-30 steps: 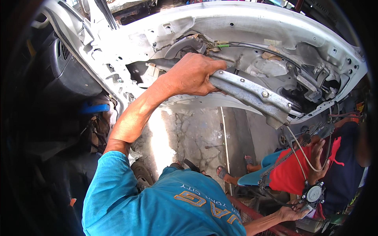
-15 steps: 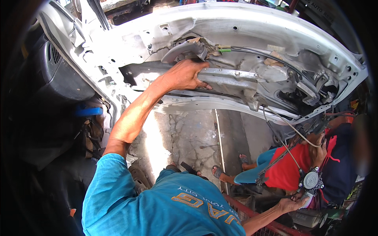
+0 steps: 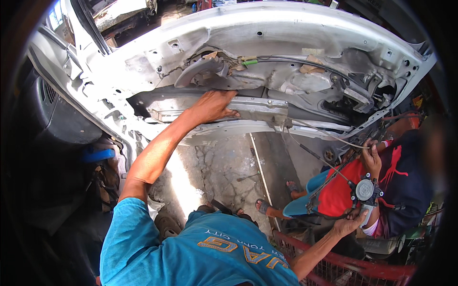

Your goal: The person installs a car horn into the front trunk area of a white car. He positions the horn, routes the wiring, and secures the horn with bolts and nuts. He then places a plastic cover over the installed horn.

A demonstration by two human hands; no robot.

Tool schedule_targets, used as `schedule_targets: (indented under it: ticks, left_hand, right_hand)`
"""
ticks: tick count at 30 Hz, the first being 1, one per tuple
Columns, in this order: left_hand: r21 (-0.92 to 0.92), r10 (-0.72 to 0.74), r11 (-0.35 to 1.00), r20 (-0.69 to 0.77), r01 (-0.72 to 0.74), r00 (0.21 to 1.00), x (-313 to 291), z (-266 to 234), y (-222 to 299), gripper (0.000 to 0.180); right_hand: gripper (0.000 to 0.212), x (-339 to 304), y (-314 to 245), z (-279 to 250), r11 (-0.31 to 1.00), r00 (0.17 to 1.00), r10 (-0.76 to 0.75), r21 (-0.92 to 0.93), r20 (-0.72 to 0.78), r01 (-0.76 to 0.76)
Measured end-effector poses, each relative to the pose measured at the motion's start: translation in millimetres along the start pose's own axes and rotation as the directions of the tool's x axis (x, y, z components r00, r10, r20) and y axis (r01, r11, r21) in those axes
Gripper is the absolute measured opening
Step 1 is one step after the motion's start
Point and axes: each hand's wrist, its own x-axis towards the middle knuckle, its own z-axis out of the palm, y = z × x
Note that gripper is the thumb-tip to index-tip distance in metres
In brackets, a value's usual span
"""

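Stretched out toward a bare white car door (image 3: 238, 38), my left hand (image 3: 217, 106) is closed around a metal window regulator rail (image 3: 265, 110). The rail lies in the door's long opening, its right end near the lower door edge. From that end, cables (image 3: 312, 151) run to a round grey window motor (image 3: 365, 189). My right hand (image 3: 350, 224), low on the right, grips the motor's lower casing; some of its fingers are hidden. A grey door handle piece (image 3: 202, 72) sits just beyond my left hand.
At the right, a co-worker in a dark and red shirt (image 3: 400, 162) has a hand (image 3: 372, 159) on the cable. A red metal frame (image 3: 343, 262) stands below my right arm. Dark car interior trim (image 3: 67, 114) is at the left; cracked concrete floor (image 3: 219, 167) lies below.
The view has shifted, moving the door left in the picture. My left hand has drawn the rail slightly toward me and left in the opening. My right hand still holds the motor.
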Motion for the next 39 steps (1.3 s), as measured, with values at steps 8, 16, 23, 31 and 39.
schedule_targets:
  ticks: [8, 16, 23, 31, 39]
  left_hand:
    - [0.051, -0.083, 0.996, 0.096, 0.079, 0.992, 21, 40, -96, 0.054]
    - [0.866, 0.495, 0.397, 0.078, -0.305, 0.865, 4, 17, -105, 0.056]
    - [0.683, 0.322, 0.695, -0.016, -0.225, 0.946, -4, 25, -119, 0.053]
    - [-0.078, -0.05, 0.997, -0.345, 0.024, 0.937, -17, 37, -109, 0.057]
    - [-0.066, -0.136, 0.991, -0.515, 0.12, 0.846, -55, 54, -133, 0.065]
  right_hand:
    - [0.038, -3, 0, -2, 1.0, 1.0, 0.012, 0.009, 0.028, -0.012]
    - [0.035, -9, -1, 4, 1.0, 0.998, 0.014, 0.003, 0.068, -0.014]
    - [0.039, -18, -5, 14, 0.998, 0.999, 0.037, 0.048, 0.016, -0.038]
    - [0.037, -29, -27, 31, 0.998, 0.999, 0.053, 0.032, 0.01, -0.053]
    - [0.045, -46, -27, 55, 0.997, 0.995, 0.057, 0.055, 0.075, -0.062]
